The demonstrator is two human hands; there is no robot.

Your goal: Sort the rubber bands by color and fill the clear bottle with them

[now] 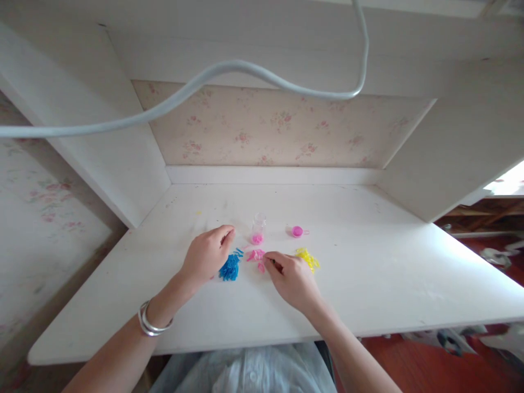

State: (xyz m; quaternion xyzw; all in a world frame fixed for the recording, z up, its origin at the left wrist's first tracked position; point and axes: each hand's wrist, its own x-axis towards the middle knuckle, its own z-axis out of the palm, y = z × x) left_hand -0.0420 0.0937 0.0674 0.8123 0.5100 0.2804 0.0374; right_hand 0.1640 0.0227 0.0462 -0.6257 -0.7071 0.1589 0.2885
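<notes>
Fingers (272,255) pinched together, the right hand (295,279) touches pink pieces (255,255).

The clear jar (259,222) stands upright behind the pink pieces (256,255), obstructing straight forward travel at center. A passage lies between the jar and the pink lid (297,232). The blue pieces (230,268) obstruct the left hand (207,254) inward; the yellow pieces (308,258) flank the right hand (297,275). The broadest free area of surface (388,262) extends rightward.

Left hand (207,252): I see its fingers (228,233) curled inward.
Right hand (295,277): I see thumb (273,269) and forefinger (273,255) close together.
Forearms (118,346): reaching forward, angled inward.
</notes>
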